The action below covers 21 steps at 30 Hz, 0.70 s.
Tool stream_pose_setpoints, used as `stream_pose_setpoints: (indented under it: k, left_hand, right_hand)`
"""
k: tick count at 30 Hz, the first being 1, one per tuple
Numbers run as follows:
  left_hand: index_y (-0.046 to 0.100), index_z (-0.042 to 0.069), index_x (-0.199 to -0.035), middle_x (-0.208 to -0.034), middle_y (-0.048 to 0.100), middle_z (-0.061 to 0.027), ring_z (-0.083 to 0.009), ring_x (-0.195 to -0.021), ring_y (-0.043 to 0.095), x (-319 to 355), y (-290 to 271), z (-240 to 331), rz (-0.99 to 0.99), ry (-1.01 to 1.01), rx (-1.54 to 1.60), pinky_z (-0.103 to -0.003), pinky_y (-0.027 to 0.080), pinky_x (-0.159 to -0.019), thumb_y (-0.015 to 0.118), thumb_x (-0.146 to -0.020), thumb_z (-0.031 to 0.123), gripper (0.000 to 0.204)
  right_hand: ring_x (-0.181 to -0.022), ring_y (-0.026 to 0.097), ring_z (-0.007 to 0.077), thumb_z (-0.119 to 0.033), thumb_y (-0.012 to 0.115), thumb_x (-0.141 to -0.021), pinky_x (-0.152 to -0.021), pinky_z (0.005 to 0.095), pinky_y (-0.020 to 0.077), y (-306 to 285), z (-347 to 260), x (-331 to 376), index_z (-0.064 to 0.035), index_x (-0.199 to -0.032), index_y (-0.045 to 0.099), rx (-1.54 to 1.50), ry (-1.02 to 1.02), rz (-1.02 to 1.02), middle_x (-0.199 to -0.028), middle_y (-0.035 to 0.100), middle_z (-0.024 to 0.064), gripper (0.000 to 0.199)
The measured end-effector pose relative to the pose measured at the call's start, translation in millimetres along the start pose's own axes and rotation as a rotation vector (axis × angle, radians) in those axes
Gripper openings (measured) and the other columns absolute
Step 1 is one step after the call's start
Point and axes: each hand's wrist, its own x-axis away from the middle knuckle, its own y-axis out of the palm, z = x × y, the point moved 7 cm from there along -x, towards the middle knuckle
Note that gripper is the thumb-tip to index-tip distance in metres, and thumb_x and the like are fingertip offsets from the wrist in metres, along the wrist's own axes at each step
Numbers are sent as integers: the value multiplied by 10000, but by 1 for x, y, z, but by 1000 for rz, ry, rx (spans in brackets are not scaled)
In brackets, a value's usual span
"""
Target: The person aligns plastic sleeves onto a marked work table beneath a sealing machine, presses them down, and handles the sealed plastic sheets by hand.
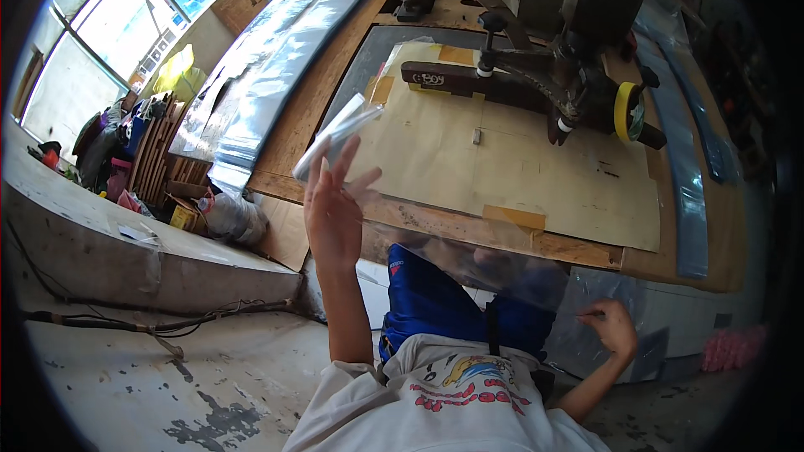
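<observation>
My left hand is raised at the table's near left, its fingers spread. Just beyond the fingertips a clear plastic piece catches the light; whether they touch it I cannot tell. A thin see-through plastic film hangs over the table's front edge and my lap. At the lower right my right hand is closed in a pinch at the film's edge. In front of me lies a cream board with brown tape patches. A small metal block rests near its middle.
A dark machine bar with a clamp and knobs spans the board, a yellow tape roll at its right. Plastic sheet stacks lie at the left and right. Wood strips and bags stand by the window.
</observation>
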Motion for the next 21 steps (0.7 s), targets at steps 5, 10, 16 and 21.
stream_pose_setpoints:
  k: [5, 10, 16, 21]
  left_hand:
    - [177, 123, -1626, -1443, 545, -250, -340, -927, 745, -36, 52, 24, -133, 233, -123, -372, 603, -665, 492, -1080, 192, 634]
    - [66, 199, -1642, -1328, 626, -264, -348, -847, 756, -34, 138, 36, -565, 450, 34, -361, 594, -615, 430, -1102, 189, 652]
    - [105, 221, -1642, -1471, 538, -201, -314, -817, 746, -31, 216, 69, -931, 684, -152, -416, 545, -559, 343, -1114, 143, 585]
    - [182, 26, -1570, -1240, 641, -301, -308, -628, 734, -26, 204, 41, -593, 347, -414, -374, 612, -440, 418, -1098, 183, 550]
  right_hand:
    - [-897, 695, 326, -120, 795, -801, -804, 368, 524, -5, 69, 29, -46, -978, 794, 217, 234, 58, -940, 746, 174, 192]
    - [-960, 720, 346, -118, 782, -838, -860, 375, 526, 5, -24, 1, -9, -1021, 768, -114, -92, 216, -1013, 751, 191, 214]
    - [-948, 740, 323, -141, 779, -871, -868, 362, 538, 41, -85, -44, 7, -1081, 757, -203, -294, 455, -974, 753, 207, 258]
    - [-921, 750, 252, -218, 792, -885, -836, 337, 566, 21, -114, -22, 1, -1085, 760, -188, -357, 292, -987, 770, 166, 299]
